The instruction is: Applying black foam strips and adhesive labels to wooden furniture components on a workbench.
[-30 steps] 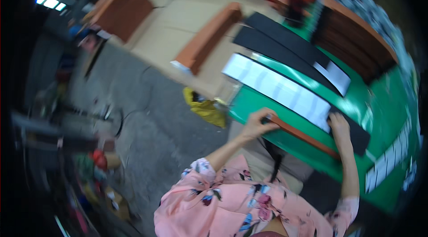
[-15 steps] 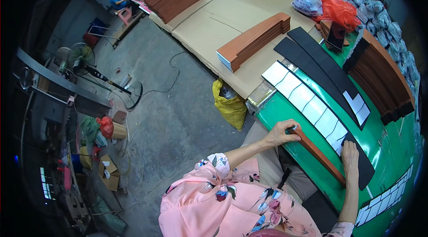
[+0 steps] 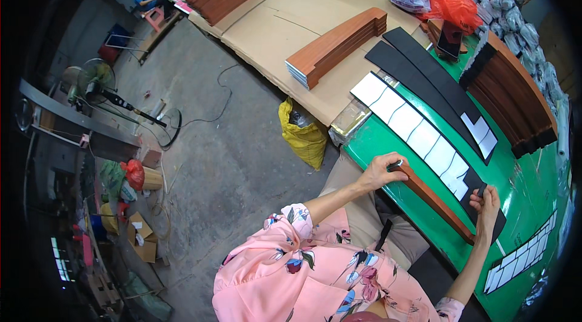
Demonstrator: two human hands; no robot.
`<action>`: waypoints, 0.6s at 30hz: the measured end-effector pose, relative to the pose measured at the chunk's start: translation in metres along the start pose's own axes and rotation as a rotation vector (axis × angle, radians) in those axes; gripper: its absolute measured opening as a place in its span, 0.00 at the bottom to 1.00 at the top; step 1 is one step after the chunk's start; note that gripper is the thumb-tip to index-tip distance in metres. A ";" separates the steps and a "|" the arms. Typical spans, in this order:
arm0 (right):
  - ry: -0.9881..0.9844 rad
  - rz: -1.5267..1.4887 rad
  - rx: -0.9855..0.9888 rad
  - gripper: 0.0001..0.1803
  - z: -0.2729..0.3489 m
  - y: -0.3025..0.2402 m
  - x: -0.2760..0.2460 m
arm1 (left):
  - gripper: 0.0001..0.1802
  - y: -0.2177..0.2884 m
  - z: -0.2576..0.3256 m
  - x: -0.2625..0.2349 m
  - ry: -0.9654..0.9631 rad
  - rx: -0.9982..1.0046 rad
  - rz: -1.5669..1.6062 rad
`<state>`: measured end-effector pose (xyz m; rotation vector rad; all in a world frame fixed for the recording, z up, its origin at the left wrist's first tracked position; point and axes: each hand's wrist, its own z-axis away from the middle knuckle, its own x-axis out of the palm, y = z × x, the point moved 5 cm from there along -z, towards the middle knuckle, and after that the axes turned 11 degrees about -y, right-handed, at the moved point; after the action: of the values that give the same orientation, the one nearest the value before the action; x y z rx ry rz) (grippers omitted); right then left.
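Seeing 1 right hand (image 3: 485, 205) shifted away from white labels (image 3: 418, 136) since last frame, half-curled, can't tell hold; pinching 1 brown strip (image 3: 434, 202) in left hand (image 3: 382, 174).

The desk (image 3: 371, 140) has a glossy green top. On it lie a black strip (image 3: 471, 181) bearing white pieces (image 3: 418, 131), two more black strips (image 3: 427, 82), a white-patterned sheet (image 3: 521, 254) and a tall brown stack (image 3: 509, 97). Cardboard (image 3: 248, 58) beyond the green carries a long stack (image 3: 336, 49). The grey floor (image 3: 212, 170) bears a yellow bag (image 3: 303, 140), a cable (image 3: 228, 90) and a fan (image 3: 124, 102).
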<state>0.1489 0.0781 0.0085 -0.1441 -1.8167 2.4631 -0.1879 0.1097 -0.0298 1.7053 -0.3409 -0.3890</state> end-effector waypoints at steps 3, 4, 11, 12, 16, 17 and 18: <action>-0.070 -0.182 -0.069 0.11 0.028 0.000 0.023 | 0.15 0.002 0.000 0.013 -0.025 0.009 -0.009; -0.075 -0.220 -0.064 0.13 0.037 0.001 0.033 | 0.15 0.002 0.000 0.019 -0.046 0.009 -0.002; -0.113 -0.344 -0.041 0.15 0.044 0.019 0.095 | 0.16 0.007 -0.005 0.035 -0.181 0.025 -0.020; -0.117 -0.358 -0.047 0.15 0.041 0.019 0.103 | 0.16 0.009 -0.004 0.031 -0.187 0.003 -0.031; -0.138 -0.383 -0.056 0.15 0.033 0.008 0.121 | 0.17 0.000 -0.009 0.022 -0.173 0.019 0.054; -0.132 -0.381 -0.065 0.15 0.034 0.003 0.126 | 0.17 0.002 -0.011 0.021 -0.170 0.039 0.069; -0.075 -0.289 -0.110 0.12 0.038 0.000 0.127 | 0.16 0.002 -0.012 0.021 -0.160 0.060 0.081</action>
<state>0.0179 0.0571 0.0155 0.1944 -1.8520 2.2000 -0.1638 0.1104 -0.0276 1.7171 -0.5416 -0.4612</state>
